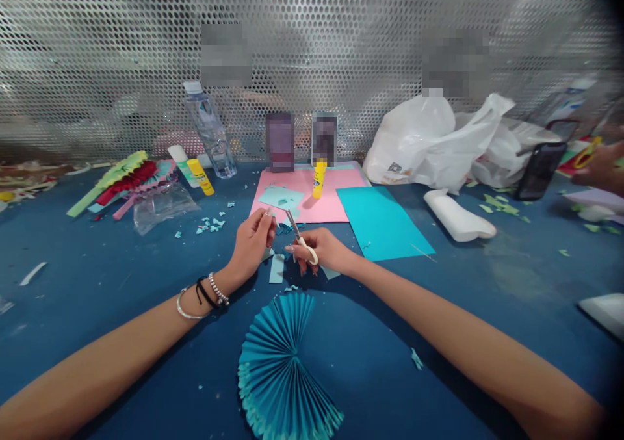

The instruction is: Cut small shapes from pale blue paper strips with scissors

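My left hand [254, 237] is closed in a pinch at the edge of a piece of light blue paper [280, 197]. In my right hand [324, 250] is a pair of scissors [303, 242] with cream handles, its blades pointing up and left beside that paper. Beneath the hands lie a light blue paper strip [277, 269] and small scraps. Nearer to me, a pleated teal paper fan [280, 368] with a fringed edge is spread partly round on the blue table [146, 368].
A pink sheet [336, 209] bears an upright yellow glue stick [318, 180] and two phones behind. Right of it lie a turquoise sheet [385, 222], white plastic bags [419, 141] and a white roll [458, 216]. Finished-looking paper fans [124, 180] and a water bottle [209, 131] stand left.
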The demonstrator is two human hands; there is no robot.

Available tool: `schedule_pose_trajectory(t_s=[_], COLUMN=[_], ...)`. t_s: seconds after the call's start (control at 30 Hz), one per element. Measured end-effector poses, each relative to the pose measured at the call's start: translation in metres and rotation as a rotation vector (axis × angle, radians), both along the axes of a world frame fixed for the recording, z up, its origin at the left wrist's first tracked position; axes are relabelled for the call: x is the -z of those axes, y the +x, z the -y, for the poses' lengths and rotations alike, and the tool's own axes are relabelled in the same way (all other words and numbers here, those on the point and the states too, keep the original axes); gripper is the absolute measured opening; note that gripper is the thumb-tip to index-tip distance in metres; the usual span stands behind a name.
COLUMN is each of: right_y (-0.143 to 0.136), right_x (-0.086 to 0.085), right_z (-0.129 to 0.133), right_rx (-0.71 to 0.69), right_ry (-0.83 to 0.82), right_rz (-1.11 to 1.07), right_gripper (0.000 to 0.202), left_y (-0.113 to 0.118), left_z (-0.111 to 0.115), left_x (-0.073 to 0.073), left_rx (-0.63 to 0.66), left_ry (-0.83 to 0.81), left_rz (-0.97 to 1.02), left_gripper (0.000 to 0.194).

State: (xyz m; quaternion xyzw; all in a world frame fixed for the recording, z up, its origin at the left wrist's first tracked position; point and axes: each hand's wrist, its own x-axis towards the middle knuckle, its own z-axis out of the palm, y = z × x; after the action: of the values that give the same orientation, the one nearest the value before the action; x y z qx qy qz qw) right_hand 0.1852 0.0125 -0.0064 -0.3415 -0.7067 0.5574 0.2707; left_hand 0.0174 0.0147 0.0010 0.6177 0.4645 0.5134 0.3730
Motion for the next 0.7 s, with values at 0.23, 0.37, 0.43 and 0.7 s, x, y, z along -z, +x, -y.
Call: schedule_pose_trajectory(t_s=[0.23,0.37,0.43,0.7], right_y=[-0.0001,0.0002,0.0003,0.0002], right_x=[0.0002,-0.0004,-0.0012,-0.0026], right_z=[0.0002,0.0005,0.0007,0.0014], right_rx=[-0.002,-0.006,-0.010,-0.013], right_ry=[0.008,0.002,-0.001,-0.004], right_rz=[-0.014,-0.019,-0.023,-0.029], right_gripper=[0.034,0.032,0.031,0.032], left_y=[0.0000,-0.0006,-0.0012,-0.0018], left_z=[-0.0019,-0.0024,-0.0027,-0.0034], left_x=[0.0016,0.0030,0.0035,0.0034], left_rx=[-0.008,-0.018,-0.022,-0.022], left_ry=[-0.010,-0.003,0.000,-0.002], left_rz=[0.008,-0.009,-0.029,-0.053], left_gripper=[0.032,0.032,0.031,0.031])
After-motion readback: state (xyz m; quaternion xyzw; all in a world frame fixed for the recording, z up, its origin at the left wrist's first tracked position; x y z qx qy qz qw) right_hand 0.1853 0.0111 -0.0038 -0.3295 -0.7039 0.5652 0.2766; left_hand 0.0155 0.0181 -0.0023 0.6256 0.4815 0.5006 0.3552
